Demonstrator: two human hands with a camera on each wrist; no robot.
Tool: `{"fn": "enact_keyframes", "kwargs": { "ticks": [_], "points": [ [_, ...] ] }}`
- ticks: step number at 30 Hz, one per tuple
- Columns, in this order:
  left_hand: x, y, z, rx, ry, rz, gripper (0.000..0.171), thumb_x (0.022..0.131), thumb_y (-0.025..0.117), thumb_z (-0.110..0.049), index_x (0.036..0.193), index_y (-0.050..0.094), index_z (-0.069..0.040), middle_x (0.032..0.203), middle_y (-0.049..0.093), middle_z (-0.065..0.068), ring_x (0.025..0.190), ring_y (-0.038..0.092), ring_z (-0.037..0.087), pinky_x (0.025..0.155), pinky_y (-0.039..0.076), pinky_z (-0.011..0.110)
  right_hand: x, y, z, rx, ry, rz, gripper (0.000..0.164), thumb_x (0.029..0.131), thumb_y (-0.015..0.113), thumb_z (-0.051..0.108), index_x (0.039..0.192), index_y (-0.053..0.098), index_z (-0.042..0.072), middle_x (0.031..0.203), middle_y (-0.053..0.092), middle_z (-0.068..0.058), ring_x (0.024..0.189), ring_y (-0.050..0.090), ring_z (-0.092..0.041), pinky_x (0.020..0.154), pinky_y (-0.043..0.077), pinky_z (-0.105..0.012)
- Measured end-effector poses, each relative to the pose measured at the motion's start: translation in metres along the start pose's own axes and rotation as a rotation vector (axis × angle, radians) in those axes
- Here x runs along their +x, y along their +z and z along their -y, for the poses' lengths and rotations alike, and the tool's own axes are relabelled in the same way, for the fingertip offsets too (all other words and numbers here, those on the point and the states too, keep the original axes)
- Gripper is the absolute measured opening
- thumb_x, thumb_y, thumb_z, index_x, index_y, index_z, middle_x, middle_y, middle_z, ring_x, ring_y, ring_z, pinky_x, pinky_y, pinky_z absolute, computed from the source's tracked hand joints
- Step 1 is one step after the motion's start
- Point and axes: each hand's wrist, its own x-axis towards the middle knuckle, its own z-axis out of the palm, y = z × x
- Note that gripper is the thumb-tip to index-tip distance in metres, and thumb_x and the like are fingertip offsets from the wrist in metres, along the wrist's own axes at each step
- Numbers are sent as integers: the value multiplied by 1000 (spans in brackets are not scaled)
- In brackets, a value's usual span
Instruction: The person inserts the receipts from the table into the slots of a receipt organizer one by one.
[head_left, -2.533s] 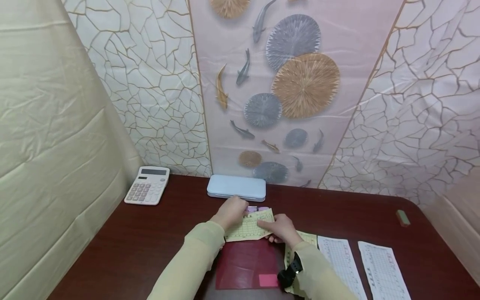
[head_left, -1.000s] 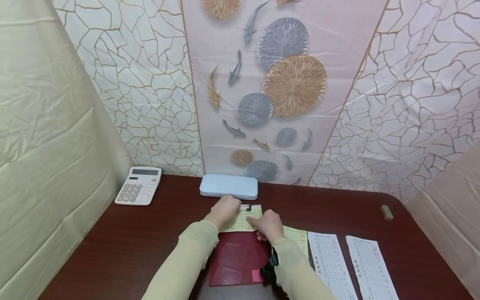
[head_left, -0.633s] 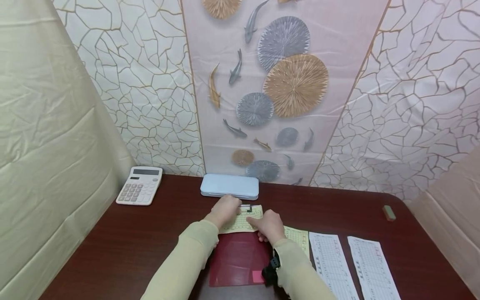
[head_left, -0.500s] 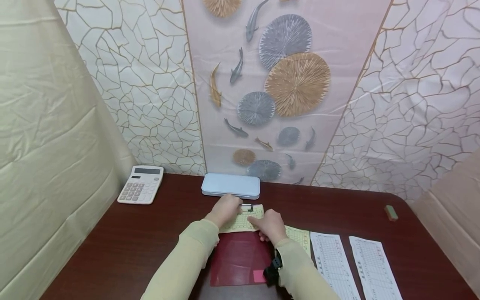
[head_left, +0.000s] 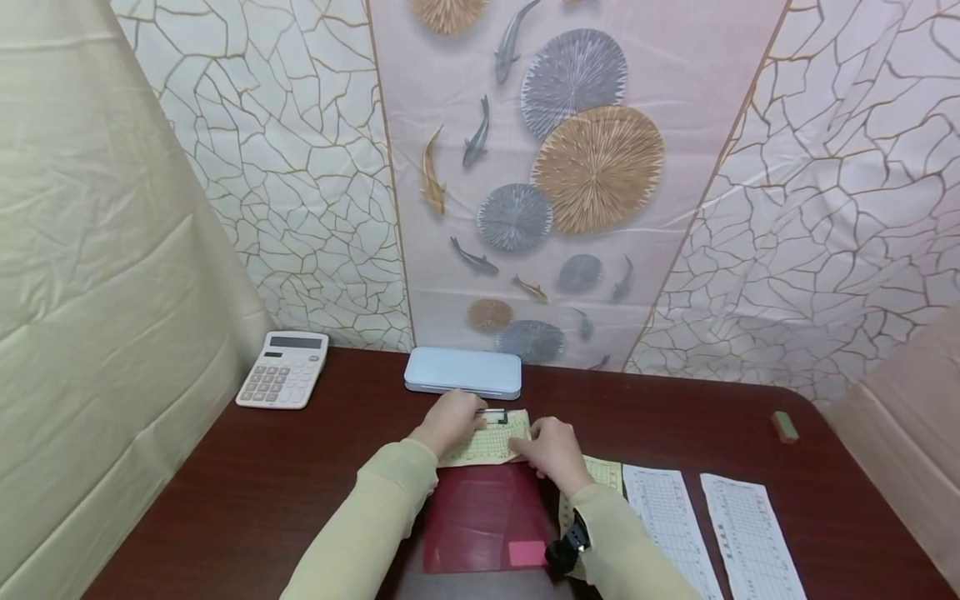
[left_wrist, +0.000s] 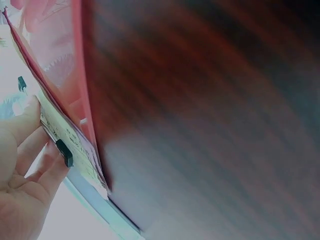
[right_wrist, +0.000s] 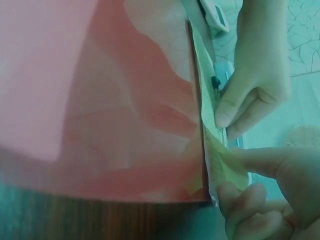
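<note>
Dark wood-grain tabletop (head_left: 247, 483) is meeting a crackle-and-fish print drape (head_left: 315, 208) at its back edge. Red folder (head_left: 480, 512), glossy plastic, pink label (head_left: 527, 552) at its near right corner, is lying mid-table towards the near edge. Yellow slip (head_left: 483, 447), thin printed paper, is sitting across the folder's far end, wire clip (head_left: 503, 417) with black tips over it. Left hand (head_left: 450, 421) is pinching the clip, presumably steadying its lever; right hand (head_left: 555, 450) is pinching the slip's right edge, probably to control limp paper. Can't tell if the clip is biting. Second yellow slip (head_left: 606, 472), left white strip (head_left: 667, 508) and right white strip (head_left: 750, 525) are lying towards the right edge, likely spaced for legibility. Smooth blue case (head_left: 462, 371) is resting at the back edge, calculator (head_left: 283, 369) by the back left corner, green block (head_left: 784, 427) near the back right.
</note>
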Motion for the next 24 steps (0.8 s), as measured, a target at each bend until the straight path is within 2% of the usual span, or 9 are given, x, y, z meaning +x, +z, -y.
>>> {"fn": "enact_keyframes", "kwargs": {
  "ticks": [6,13,18,24],
  "points": [
    [1,-1,-2,-6,5,-3,19,88,68,-26,101,74,-13,96,72,-2,93,65,15,84,52,29,-6,-10,-7,-19,-23,-12,22,81,73,22,75,58,6,58,54,-4,42,50,-14,41,44,-26],
    [-2,-1,0,-5,16,-21,17,87,70,-24,99,74,-13,95,72,-2,92,66,15,83,52,29,-4,-16,-17,-49,-46,-30,19,81,73,19,87,64,4,70,59,-5,55,52,-15,48,45,-27],
    [-3,-1,1,-11,12,-19,18,87,70,-24,99,74,-12,95,72,-1,93,66,15,83,52,29,-4,-21,-26,-100,-64,-61,20,81,74,20,90,66,3,72,61,-3,60,53,-13,51,44,-27],
    [-1,0,0,1,15,-24,17,87,69,-26,98,74,-14,94,72,-3,92,65,15,82,52,30,-11,-35,-37,-119,-65,-109,19,82,73,18,92,67,3,71,61,-3,59,53,-12,50,44,-27]
  ]
}}
